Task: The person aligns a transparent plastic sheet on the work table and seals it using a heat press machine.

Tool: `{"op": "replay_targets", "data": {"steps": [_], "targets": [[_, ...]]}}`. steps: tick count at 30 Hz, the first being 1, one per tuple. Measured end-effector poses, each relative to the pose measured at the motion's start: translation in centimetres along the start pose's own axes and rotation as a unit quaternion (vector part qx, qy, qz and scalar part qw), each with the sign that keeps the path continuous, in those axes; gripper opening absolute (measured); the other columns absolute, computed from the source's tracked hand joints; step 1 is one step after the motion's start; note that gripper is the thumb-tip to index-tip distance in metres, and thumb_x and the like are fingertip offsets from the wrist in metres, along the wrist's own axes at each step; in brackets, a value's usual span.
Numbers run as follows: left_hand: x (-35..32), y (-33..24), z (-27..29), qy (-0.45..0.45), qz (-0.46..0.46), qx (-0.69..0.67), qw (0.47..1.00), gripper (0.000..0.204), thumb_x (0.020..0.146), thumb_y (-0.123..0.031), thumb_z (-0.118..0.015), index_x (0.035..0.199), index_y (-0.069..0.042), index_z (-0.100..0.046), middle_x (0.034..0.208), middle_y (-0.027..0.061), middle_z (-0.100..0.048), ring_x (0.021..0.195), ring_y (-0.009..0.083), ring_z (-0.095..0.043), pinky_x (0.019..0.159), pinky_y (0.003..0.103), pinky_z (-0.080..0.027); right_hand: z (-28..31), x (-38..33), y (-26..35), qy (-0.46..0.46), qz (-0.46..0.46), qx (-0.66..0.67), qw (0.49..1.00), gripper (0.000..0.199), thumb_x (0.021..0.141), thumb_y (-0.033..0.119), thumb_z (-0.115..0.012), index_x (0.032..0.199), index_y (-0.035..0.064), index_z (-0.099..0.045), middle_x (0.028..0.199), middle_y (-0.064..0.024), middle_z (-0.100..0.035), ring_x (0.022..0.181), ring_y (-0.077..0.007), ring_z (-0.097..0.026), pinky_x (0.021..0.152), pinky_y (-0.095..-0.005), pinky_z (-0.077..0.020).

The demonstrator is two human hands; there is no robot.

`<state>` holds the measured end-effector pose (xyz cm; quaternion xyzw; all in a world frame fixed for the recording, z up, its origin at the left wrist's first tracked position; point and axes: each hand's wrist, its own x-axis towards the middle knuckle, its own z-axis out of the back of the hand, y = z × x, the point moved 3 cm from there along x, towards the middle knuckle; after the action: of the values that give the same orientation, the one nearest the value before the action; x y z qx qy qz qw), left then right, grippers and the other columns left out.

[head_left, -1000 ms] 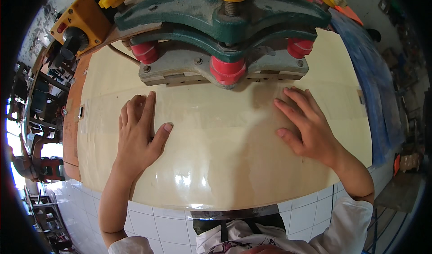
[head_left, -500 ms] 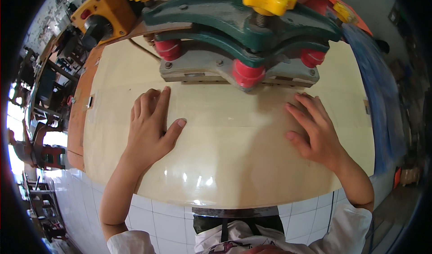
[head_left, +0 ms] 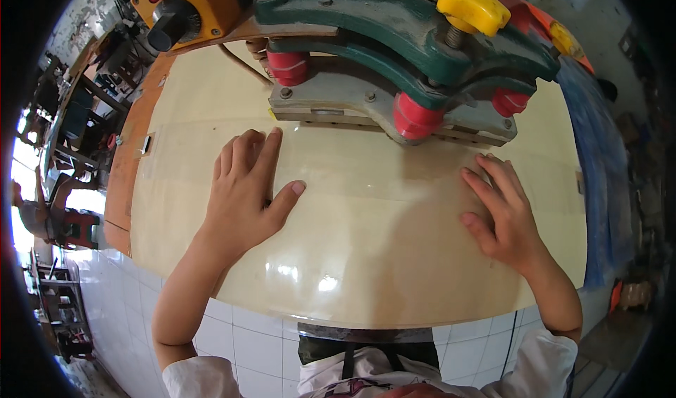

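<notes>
My left hand (head_left: 246, 187) lies on a cream, glossy sheet (head_left: 352, 257), fingers stretched forward and thumb spread. Its index fingertip is close to the left end of a long metal press bar (head_left: 327, 109). At the bar's right end, my right hand (head_left: 501, 211) rests on the sheet, fingers stretched out and thumb apart. Neither hand holds anything. Above the bar sits the press head's green frame (head_left: 380, 35), joined to it by red round supports (head_left: 417, 116). Whether the bar touches the sheet, I cannot tell. A small yellow bit (head_left: 272, 114) shows by its left corner.
A yellow control box (head_left: 193, 10) with a black dial stands at the back left. Yellow knobs (head_left: 470, 5) top the press. Blue plastic sheeting (head_left: 604, 179) hangs along the right edge. Tables and a red stool (head_left: 81, 229) are off to the left, over white floor tiles (head_left: 127, 299).
The press and both hands appear slightly farther right in the picture, and the press looks more tilted, as if the view turned. The hands keep about the same pose.
</notes>
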<state>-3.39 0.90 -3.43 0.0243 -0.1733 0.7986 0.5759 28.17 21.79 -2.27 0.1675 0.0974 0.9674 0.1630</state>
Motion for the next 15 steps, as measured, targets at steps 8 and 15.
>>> {"op": "replay_targets", "data": {"steps": [8, 15], "targets": [[0.28, -0.17, -0.16, 0.018, 0.023, -0.007, 1.0, 0.077, 0.094, -0.041, -0.064, 0.154, 0.004, -0.047, 0.143, 0.0251, -0.047, 0.135, 0.0423, -0.044, 0.118, 0.049, -0.033, -0.09, 0.11, -0.13, 0.015, -0.006, 0.001, 1.0, 0.058, 0.088, 0.028, -0.078, 0.139, 0.004, -0.064, 0.147, -0.027, -0.051, 0.129, -0.0507, -0.053, 0.115, -0.0633, -0.0368], [0.09, 0.22, -0.67, 0.002, 0.014, -0.01, 1.0, 0.076, 0.094, -0.045, -0.067, 0.15, 0.004, -0.05, 0.138, 0.0245, -0.05, 0.132, 0.0411, -0.045, 0.115, 0.05, -0.035, -0.75, 0.21, -0.34, 0.025, 0.002, -0.005, 1.0, 0.056, 0.09, 0.029, -0.075, 0.142, 0.0099, -0.064, 0.149, -0.0273, -0.05, 0.131, -0.0517, -0.052, 0.114, -0.0645, -0.0371]]}}
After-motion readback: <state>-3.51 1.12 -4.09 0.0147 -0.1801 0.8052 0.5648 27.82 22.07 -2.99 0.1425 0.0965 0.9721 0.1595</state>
